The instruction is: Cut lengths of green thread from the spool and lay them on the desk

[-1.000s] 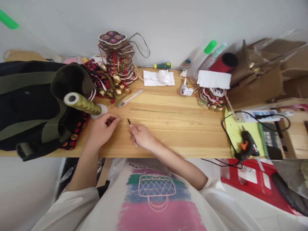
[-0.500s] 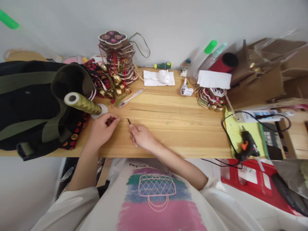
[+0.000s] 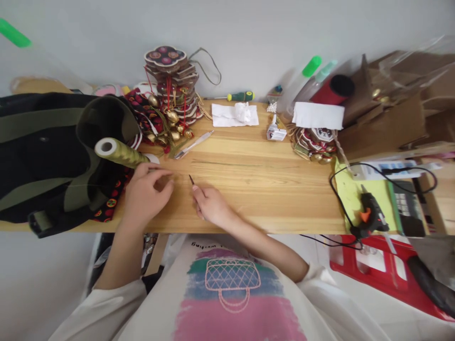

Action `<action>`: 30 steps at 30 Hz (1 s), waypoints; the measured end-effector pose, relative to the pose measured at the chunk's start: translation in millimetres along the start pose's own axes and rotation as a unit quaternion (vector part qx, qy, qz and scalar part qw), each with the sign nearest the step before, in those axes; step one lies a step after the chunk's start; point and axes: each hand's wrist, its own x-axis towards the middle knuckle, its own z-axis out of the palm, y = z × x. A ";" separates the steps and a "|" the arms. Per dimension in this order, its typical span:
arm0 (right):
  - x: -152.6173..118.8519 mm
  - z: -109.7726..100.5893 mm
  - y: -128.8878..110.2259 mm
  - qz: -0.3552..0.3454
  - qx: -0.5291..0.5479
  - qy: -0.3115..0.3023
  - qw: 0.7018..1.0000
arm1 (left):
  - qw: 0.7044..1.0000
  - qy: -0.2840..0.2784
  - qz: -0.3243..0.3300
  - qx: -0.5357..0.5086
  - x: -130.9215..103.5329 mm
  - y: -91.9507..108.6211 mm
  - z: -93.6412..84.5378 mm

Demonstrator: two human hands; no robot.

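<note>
My left hand [image 3: 147, 192] hovers over the table's left part, thumb and fingers apart, with nothing visible between them. Just behind it lies a spool of olive-green cord [image 3: 122, 154], tilted against a black bag. My right hand [image 3: 211, 203] is closed around a slim tool with a dark pointed tip [image 3: 191, 180]. The fist hides the rest of the tool, so its kind is unclear. Beyond both hands, a thin length of green cord [image 3: 227, 164] is stretched across the wooden table [image 3: 284, 203].
The black and green bag [image 3: 39, 156] fills the left side. Stacked flower-shaped ornaments with bells [image 3: 170, 76], a clear pen [image 3: 195, 144], a screwdriver [image 3: 241, 96] and tissue [image 3: 227, 115] lie behind. At right are a glue gun [image 3: 371, 215], its cable and a cardboard box [image 3: 387, 118].
My left hand has shifted slightly left toward the spool, and its thumb and fingers have spread apart. My right hand stays nearly in place with the pointed tool.
</note>
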 end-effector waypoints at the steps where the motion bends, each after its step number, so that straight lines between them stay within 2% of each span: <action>1: -0.5 -0.1 -0.2 0.001 0.001 0.001 1.000 | 1.000 0.015 0.011 0.007 0.6 1.9 -1.0; 3: -1.3 -0.3 -1.0 0.000 0.003 0.003 1.000 | 0.999 0.006 0.037 -0.004 3.3 5.5 -1.0; 6: -2.2 -0.5 -2.0 0.000 0.000 0.012 1.000 | 0.994 -0.071 0.067 -0.043 9.9 8.1 4.4; 9: -3.1 0.3 -1.5 -0.002 -0.007 0.026 1.000 | 0.990 -0.113 0.054 -0.069 14.7 5.7 12.3; 15: -3.8 1.6 0.5 -0.008 -0.011 0.031 0.999 | 0.987 -0.119 0.001 -0.104 13.4 -0.3 19.1; 22: -5.3 -0.3 1.2 -0.019 0.005 0.021 1.000 | 0.987 -0.101 -0.002 -0.122 9.7 -3.9 25.8; 30: -8.1 -1.4 -0.7 0.058 0.095 -0.013 0.994 | 0.986 -0.102 0.008 -0.133 9.0 -3.5 24.9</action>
